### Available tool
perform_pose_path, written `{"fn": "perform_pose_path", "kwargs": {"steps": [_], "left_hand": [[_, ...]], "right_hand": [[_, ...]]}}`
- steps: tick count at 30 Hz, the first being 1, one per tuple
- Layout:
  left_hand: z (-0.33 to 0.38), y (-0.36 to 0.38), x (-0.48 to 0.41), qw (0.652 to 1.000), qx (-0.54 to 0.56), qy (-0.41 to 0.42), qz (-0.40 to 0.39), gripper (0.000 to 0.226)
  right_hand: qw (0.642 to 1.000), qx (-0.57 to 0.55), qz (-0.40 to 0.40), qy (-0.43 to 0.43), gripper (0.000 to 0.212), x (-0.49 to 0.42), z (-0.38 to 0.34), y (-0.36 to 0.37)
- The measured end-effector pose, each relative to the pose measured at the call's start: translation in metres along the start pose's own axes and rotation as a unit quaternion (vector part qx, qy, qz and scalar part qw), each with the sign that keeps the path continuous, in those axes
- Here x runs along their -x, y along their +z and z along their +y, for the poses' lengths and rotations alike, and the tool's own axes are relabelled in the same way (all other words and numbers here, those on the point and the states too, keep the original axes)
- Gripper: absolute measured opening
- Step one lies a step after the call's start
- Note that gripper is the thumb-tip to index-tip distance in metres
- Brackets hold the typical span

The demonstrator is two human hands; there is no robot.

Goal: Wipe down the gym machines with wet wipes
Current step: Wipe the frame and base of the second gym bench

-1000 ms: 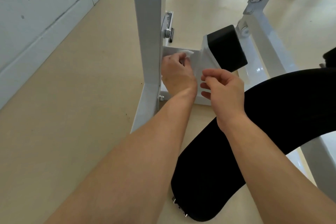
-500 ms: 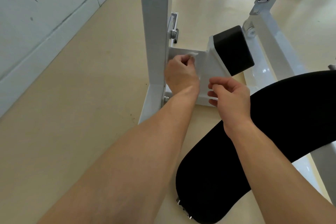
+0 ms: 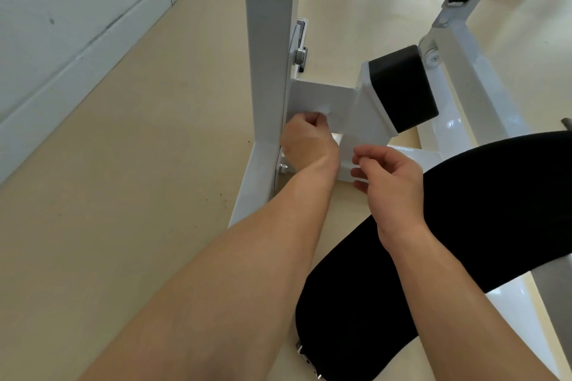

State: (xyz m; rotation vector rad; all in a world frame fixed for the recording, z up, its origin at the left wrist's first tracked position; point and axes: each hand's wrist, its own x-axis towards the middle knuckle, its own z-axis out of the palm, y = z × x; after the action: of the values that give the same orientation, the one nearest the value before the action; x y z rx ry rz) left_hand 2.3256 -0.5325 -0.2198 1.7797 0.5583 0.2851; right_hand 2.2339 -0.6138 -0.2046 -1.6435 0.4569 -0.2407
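Where the white upright post meets the crossbar at centre frame, the bar's long axis runs left-right toward the black pad; likely stroke follows it. Left hand is nearer, fingers curled tight round the wet wipe, which is bunched against the bar just above the knuckles. Right hand sits lower right, loosely curled, nothing visibly held.

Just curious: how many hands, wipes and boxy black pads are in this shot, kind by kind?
hands: 2, the left hand and the right hand
wipe: 1
boxy black pad: 1
Total: 4
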Motion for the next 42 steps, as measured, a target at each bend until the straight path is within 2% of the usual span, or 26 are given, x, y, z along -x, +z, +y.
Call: {"fn": "perform_pose_path", "kwargs": {"steps": [4, 8, 12, 16, 19, 25, 30, 35, 39, 42], "left_hand": [[0.02, -0.005, 0.003, 0.993, 0.033, 0.111, -0.01, 0.015], [0.014, -0.005, 0.0, 0.987, -0.017, 0.151, -0.049, 0.016], [0.005, -0.001, 0.004, 0.983, -0.092, 0.136, -0.085, 0.019], [0.001, -0.004, -0.001, 0.982, -0.128, 0.078, -0.112, 0.017], [-0.003, -0.013, -0.004, 0.985, -0.083, 0.081, -0.128, 0.012], [0.022, -0.015, 0.011, 0.982, 0.046, 0.147, -0.114, 0.003], [0.028, -0.01, 0.018, 0.978, 0.067, 0.17, -0.102, 0.016], [0.029, -0.009, 0.011, 0.982, 0.043, 0.137, -0.125, 0.003], [0.03, -0.01, 0.009, 0.98, 0.033, 0.131, -0.15, 0.016], [0.034, -0.008, 0.01, 0.978, 0.026, 0.159, -0.136, 0.016]], "right_hand": [[1.0, 0.005, -0.001, -0.009, 0.025, 0.001, -0.001, -0.001], [1.0, -0.007, -0.005, -0.001, 0.025, 0.004, 0.001, 0.0], [1.0, -0.003, 0.0, 0.009, 0.023, 0.006, 0.006, 0.001], [1.0, -0.007, 0.004, 0.016, 0.023, 0.007, 0.007, 0.001], [1.0, -0.009, 0.011, 0.006, 0.023, 0.004, 0.004, 0.002], [0.996, 0.043, 0.062, -0.058, 0.043, -0.002, -0.013, 0.005], [0.988, 0.066, 0.095, -0.105, 0.046, -0.012, -0.026, -0.001], [0.973, 0.119, 0.099, -0.17, 0.049, -0.02, -0.047, -0.005], [0.953, 0.201, 0.106, -0.203, 0.047, -0.044, -0.068, -0.006], [0.951, 0.208, 0.091, -0.212, 0.042, -0.064, -0.069, -0.012]]}}
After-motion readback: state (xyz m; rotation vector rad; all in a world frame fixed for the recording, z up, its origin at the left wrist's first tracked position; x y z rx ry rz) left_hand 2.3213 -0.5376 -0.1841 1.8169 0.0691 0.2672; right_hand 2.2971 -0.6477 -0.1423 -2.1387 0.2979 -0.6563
